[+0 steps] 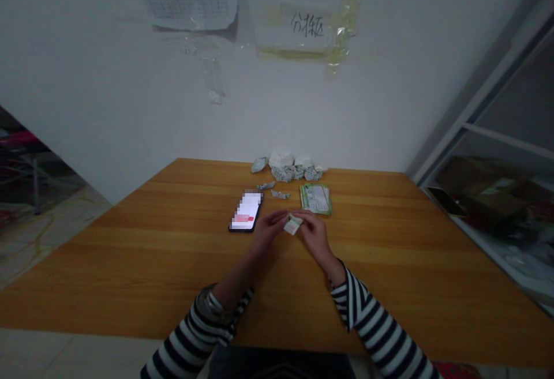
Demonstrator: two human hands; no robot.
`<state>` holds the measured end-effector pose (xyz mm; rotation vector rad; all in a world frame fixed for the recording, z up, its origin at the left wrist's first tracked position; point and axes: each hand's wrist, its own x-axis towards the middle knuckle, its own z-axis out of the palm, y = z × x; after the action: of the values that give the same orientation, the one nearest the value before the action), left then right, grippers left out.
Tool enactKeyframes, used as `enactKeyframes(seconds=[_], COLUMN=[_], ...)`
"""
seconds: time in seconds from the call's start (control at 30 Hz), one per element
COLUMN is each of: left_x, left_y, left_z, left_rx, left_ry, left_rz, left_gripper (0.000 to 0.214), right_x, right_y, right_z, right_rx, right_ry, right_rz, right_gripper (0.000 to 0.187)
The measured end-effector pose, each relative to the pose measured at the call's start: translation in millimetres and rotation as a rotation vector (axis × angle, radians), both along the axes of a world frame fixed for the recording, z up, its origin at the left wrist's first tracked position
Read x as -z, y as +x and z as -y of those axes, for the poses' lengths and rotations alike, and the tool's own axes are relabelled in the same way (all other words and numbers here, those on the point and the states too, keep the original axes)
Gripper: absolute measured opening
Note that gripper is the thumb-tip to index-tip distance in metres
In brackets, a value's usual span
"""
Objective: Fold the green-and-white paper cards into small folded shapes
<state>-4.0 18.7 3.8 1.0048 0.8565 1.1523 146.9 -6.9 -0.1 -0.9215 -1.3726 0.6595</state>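
Note:
Between my two hands is a small piece of folded, printed paper [293, 224], whitish with faint coloured marks. My left hand [269, 230] pinches its left edge, and the fingers of my right hand [315, 232] close on its right side. Both hands are held above the wooden table, near its middle. Just left of my left hand lies a phone [247, 210] with a lit, partly blurred screen. Beyond my right hand lies a flat green-and-white printed packet [315, 198]. Two narrow folded paper strips, one of them nearer [280, 194], rest beyond the phone and my hands.
Several crumpled printed paper pieces [284, 172] and white wads [281, 158] sit along the table's back edge against the wall [242, 119]. The wooden table [130, 252] reaches wide on both sides. At right, a framed shelf [511, 142] holds cardboard boxes.

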Motion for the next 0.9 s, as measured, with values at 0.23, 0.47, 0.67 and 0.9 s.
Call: enactKeyframes(seconds=[0.23,0.47,0.67,0.9], left_x=[1.7,2.5,-0.7,1.0], left_y=[2,4,2,6], left_z=[-1,1,3,3], left_rx=[-0.106,-0.051,-0.081,-0.064], left_ry=[0.055,-0.047,-0.03,0.002], left_rz=[-0.02,-0.056,-0.067,-0.087], left_gripper=[0.053,0.055,0.051,0.046], right_x=[2.1,1.1,-1.6,2.8], right_y=[-6,-3,-3,-5], right_z=[2,5,9,12], right_rx=[0.072,0.189,0.175,0.258], right_ry=[-0.104,-0.016,0.021,0.015], right_rz=[0.134,0.268,0.417,0.539], right_gripper=[0.036,0.023,0.024,0.016])
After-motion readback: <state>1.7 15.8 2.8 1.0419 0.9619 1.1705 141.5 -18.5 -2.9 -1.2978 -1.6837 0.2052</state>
